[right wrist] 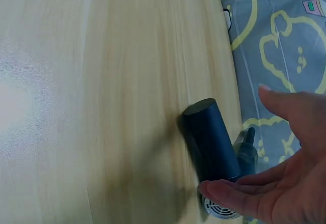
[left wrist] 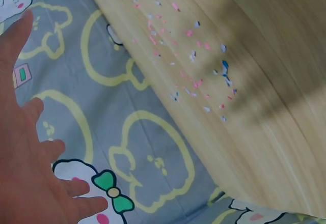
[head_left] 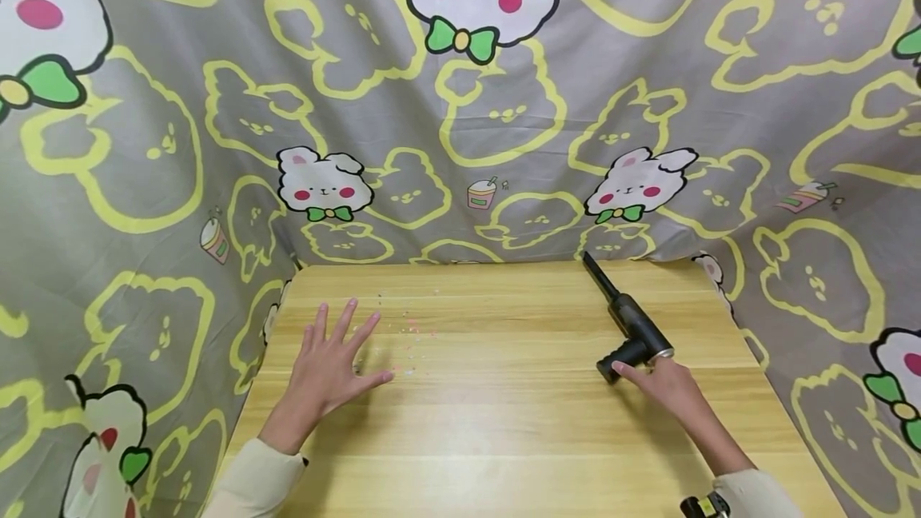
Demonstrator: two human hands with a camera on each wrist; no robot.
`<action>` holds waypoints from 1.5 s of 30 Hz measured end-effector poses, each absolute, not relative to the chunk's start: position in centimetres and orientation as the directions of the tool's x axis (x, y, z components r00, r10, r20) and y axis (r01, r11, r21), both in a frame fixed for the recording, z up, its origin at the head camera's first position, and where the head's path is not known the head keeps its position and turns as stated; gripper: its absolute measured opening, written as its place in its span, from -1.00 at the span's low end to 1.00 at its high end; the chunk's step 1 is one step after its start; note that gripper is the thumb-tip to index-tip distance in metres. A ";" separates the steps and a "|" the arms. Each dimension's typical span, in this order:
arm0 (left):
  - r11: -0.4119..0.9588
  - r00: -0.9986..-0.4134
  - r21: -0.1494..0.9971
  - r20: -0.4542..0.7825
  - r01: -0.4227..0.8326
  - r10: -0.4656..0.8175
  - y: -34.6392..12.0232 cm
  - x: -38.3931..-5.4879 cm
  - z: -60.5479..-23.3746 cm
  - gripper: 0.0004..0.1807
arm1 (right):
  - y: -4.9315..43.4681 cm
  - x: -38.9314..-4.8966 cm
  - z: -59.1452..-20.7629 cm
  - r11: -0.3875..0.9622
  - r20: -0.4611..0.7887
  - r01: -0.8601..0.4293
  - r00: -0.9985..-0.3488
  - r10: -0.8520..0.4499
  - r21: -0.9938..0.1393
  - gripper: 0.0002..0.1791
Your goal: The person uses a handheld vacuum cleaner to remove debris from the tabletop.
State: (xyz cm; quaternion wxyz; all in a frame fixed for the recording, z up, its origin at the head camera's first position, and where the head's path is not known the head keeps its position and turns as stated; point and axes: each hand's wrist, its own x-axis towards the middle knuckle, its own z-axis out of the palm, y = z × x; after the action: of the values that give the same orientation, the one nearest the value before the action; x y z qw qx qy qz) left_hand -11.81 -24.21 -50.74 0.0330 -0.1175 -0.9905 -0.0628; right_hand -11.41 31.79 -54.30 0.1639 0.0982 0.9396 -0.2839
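My left hand [head_left: 327, 370] hovers at the left of the wooden table with its fingers spread, holding nothing. Small pink, white and blue scraps [left wrist: 189, 33] lie scattered on the tabletop beside it. On the right lies a black handheld vacuum cleaner [head_left: 640, 326] with a slim nozzle pointing to the back edge. My right hand [head_left: 669, 386] is at its rear end, fingers fairly straight and thumb held apart. In the right wrist view, the fingertips overlap the vacuum's vented end near the handle [right wrist: 211, 142]; whether they touch it I cannot tell.
The wooden table [head_left: 489, 422] has its back edge against a grey curtain [head_left: 518, 214] printed with yellow outlines and white rabbits. More of this cloth hangs along the left and right sides.
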 end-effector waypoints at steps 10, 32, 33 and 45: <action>0.961 -0.964 0.091 0.072 0.260 0.254 -23.3 -12.2 -50.5 0.09 | 31.7 -11.8 -56.0 0.695 -0.388 0.396 -0.904 0.179 -0.600 -0.23; 0.929 -0.926 0.038 0.098 0.369 0.364 -21.6 -13.3 -50.0 0.06 | 34.4 -13.9 -57.9 0.776 -0.308 0.402 -0.910 0.278 -0.486 -0.10; 0.927 -0.925 0.036 0.099 0.372 0.367 -21.4 -13.3 -50.0 0.06 | 34.6 -14.0 -57.9 0.774 -0.313 0.403 -0.909 0.276 -0.488 -0.07; 0.903 -0.904 0.055 0.081 0.425 0.421 -19.0 -14.4 -50.1 0.07 | 36.0 -15.4 -57.6 0.776 -0.355 0.412 -0.899 0.258 -0.478 -0.06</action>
State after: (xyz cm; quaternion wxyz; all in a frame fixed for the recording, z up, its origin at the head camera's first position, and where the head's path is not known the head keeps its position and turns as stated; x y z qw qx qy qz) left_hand -14.45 -18.96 -50.13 0.0338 -0.2169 -0.9750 -0.0356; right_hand -15.37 35.97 -57.58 0.1357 0.1796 0.9325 -0.2824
